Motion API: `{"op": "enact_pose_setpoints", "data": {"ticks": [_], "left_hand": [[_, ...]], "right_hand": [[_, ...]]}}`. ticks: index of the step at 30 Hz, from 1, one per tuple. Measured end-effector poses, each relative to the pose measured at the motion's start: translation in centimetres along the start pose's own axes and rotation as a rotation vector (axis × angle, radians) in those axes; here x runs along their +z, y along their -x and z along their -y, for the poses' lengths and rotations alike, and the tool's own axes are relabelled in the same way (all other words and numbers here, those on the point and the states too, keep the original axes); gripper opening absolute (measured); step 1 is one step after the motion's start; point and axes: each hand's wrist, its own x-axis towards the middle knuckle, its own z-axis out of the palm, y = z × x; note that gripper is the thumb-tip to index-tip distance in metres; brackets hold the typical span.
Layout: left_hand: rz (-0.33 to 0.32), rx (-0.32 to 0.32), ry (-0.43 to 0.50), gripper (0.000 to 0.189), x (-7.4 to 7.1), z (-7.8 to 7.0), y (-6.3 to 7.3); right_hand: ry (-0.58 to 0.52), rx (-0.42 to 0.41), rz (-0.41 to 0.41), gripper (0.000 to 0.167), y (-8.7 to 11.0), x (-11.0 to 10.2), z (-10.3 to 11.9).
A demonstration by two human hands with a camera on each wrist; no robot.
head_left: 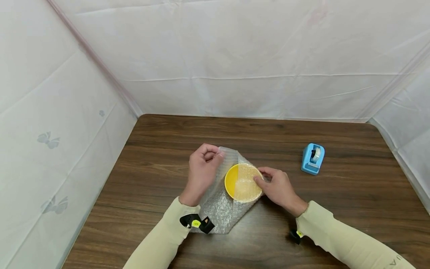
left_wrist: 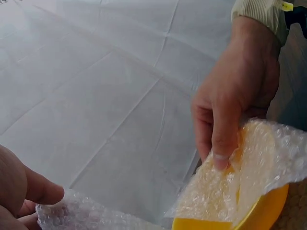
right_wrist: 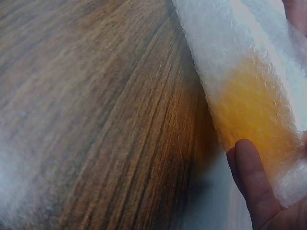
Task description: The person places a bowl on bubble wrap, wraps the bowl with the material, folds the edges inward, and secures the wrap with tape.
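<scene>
One left hand (head_left: pixel 203 168) pinched the bubble wrap (head_left: pixel 224 213) by its edge, while the right hand (head_left: pixel 277 188) clamped the yellow bowl (head_left: pixel 230 181) at its rim through the wrap, the bowl half covered between them, blue tape dispenser (head_left: pixel 311 164) waiting rightward on the desk (head_left: pixel 161 149)

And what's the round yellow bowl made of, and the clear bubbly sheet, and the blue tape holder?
The round yellow bowl looks smooth and evenly coloured: perhaps plastic, maybe glazed ceramic. The clear bubbly sheet seems thin, glossy plastic: it's see-through with little bumps. The blue tape holder is probably smooth plastic, judging by even colour and rounded corners.
</scene>
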Motion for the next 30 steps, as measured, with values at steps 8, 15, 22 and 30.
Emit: {"op": "enact_pose_setpoints", "data": {"ticks": [8,15,22,30], "left_hand": [[0.050,0.039,0.028,0.010,1.3,0.3,1.0],[0.105,0.048,0.073,0.013,3.1,0.7,2.2],[0.175,0.071,0.086,0.014,4.8,2.3,3.4],[0.213,0.065,0.124,0.014,5.6,3.8,4.0]], "right_hand": [[0.011,0.000,-0.009,0.034,0.0,0.1,-0.1],[-0.004,-0.016,-0.025,0.032,-0.2,0.4,-0.4],[-0.027,-0.026,-0.034,0.029,-0.3,0.7,-0.4],[-0.063,-0.026,-0.025,0.027,-0.3,0.8,-0.6]]}}
